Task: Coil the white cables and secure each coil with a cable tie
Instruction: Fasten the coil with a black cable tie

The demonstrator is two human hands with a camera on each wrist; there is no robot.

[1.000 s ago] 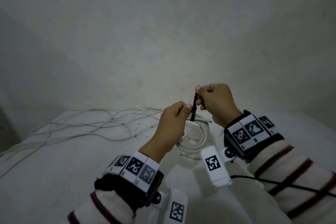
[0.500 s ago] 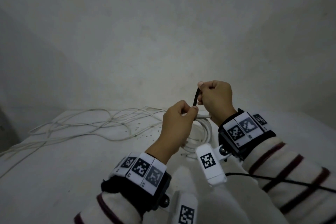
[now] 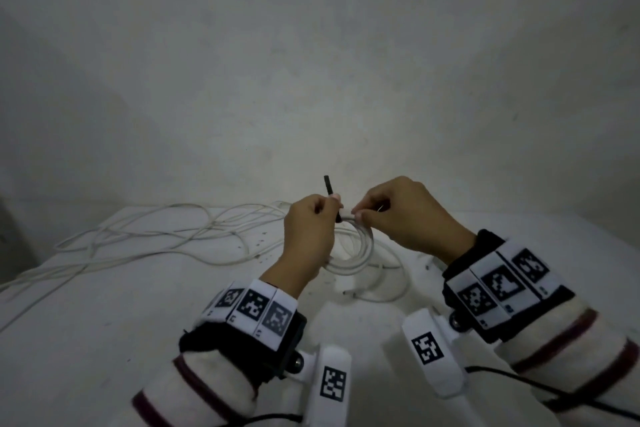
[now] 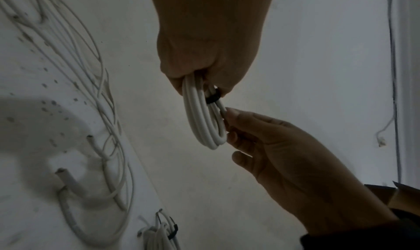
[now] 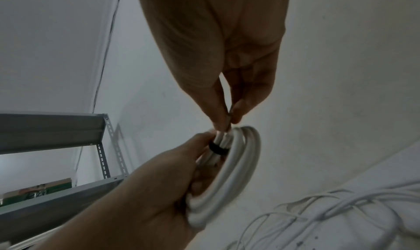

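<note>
Since a second ago both hands have shifted left and the black cable tie (image 3: 327, 186) changed hands: earlier the right hand pinched its free end up above the coil, now that tail sticks up out of the left hand (image 3: 309, 231) instead. Left hand fingers are curled, gripping the coil of thick white round cable (image 3: 349, 255) together with the tie; the left wrist view shows coil strands running into the fist. Tie loops as a black band around the bunched strands (image 4: 213, 97), just beside the left fingertips; same band shows in the right wrist view (image 5: 217, 149). Right hand (image 3: 405, 215) pinches the white strands between thumb and forefinger (image 5: 219, 117), just right of the band, other fingers loosely curled. Hands nearly touch at the band. Coil (image 5: 236, 166) is held up off the white tabletop (image 3: 104, 322), hanging below the hands, several loops side by side.

On the tabletop to the left lies a loose tangle of thin white cables (image 3: 166, 236), uncoiled, spreading towards the left edge. Another loose white cable end (image 3: 377, 291) curves on the surface under the hands. Left wrist view shows a second small white coil with a black tie on it (image 4: 162, 234) lying on the table, and thicker cut cable ends (image 4: 68, 180) nearby. Both wrists wear black bands with white coded marker tags (image 3: 256, 305); sleeves are cream with dark red stripes (image 3: 568, 340). Grey metal slotted shelving (image 5: 68, 126) stands against the plain wall in the right wrist view.
</note>
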